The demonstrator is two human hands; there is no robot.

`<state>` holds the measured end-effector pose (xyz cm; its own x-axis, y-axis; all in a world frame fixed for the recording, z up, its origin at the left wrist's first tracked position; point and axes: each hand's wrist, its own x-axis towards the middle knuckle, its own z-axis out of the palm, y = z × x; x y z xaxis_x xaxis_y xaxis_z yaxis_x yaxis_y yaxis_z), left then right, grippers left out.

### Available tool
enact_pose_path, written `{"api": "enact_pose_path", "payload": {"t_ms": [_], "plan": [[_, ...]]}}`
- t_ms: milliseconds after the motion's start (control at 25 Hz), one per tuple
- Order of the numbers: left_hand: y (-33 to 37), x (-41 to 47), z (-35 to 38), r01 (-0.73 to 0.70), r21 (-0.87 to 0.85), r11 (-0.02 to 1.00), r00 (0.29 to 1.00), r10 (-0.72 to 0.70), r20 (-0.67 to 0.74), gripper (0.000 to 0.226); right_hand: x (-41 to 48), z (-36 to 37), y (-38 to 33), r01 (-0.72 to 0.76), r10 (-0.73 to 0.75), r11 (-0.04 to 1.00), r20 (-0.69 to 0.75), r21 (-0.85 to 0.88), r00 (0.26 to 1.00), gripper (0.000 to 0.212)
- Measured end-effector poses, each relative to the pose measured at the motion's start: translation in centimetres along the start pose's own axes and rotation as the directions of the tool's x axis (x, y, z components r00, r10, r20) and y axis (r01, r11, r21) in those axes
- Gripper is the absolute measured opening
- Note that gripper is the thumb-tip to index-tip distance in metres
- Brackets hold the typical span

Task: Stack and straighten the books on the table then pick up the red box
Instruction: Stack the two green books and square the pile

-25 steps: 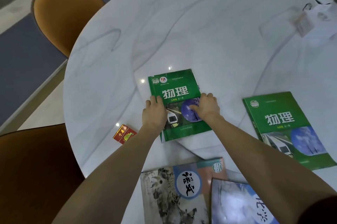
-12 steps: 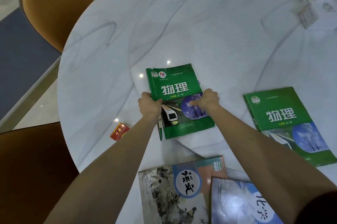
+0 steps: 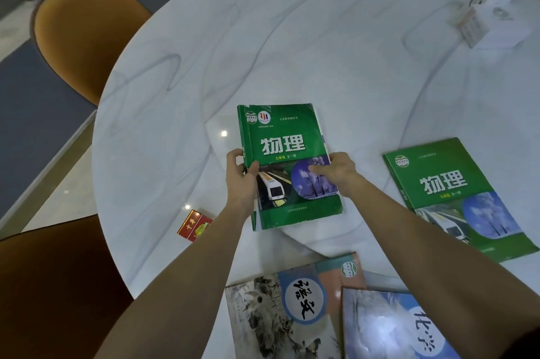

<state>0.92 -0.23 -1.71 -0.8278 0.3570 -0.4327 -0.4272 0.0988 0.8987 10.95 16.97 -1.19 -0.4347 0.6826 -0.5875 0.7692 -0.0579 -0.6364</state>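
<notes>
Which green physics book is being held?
The worn centre green book, gripped by left hand and right hand; the other green book lies untouched at right.

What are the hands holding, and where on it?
The middle green book: the left hand grips its left spine edge, and the right hand its right edge, fingers on the cover.

Single head view, worn high, aimed forward and down over round table (image 3: pixel 292 37). Near edge and both forearms seen close; far rim distant. Wide-angle bending noted at borders.
</notes>
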Motion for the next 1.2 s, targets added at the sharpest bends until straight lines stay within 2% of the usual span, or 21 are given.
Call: {"api": "enact_pose_path", "payload": {"t_ms": [80, 240, 520, 800, 1040, 1200], "plan": [[0.8, 0.4, -0.1, 0.005, -0.017, 1.0, 0.999, -0.005, 0.042, 0.028, -0.5, -0.9, 0.0, -0.02, 0.014, 0.991, 0.041, 0.134, 0.999, 0.02], [2.8, 1.5, 1.0, -0.002, 0.015, 1.0, 0.992, 0.0, 0.123, 0.028, -1.3, -3.4, 0.1, -0.038, 0.012, 0.947, 0.084, 0.319, 0.996, 0.022], [4.3, 3.1, 6.6, 0.03, 0.186, 0.982, 0.968, -0.075, 0.239, 0.025, -1.8, -7.4, 2.7, -0.062, 0.059, 0.926, 0.02, 0.373, 0.998, 0.019], [0.7, 2.1, 9.6, 0.026, 0.344, 0.939, 0.949, -0.131, 0.287, 0.022, -2.1, -8.2, 7.0, -0.124, 0.149, 0.957, -0.079, 0.261, 0.986, 0.018], [-0.6, 2.1, 10.2, -0.051, 0.495, 0.867, 0.963, -0.088, 0.255, 0.023, -2.1, -7.5, 8.0, -0.116, 0.13, 0.989, -0.17, 0.09, 0.977, 0.03], [-0.5, 2.2, 10.1, -0.069, 0.523, 0.85, 0.973, -0.059, 0.225, 0.026, -1.6, -7.2, 7.4, -0.106, 0.105, 0.994, -0.19, 0.004, 0.976, 0.029]]}}
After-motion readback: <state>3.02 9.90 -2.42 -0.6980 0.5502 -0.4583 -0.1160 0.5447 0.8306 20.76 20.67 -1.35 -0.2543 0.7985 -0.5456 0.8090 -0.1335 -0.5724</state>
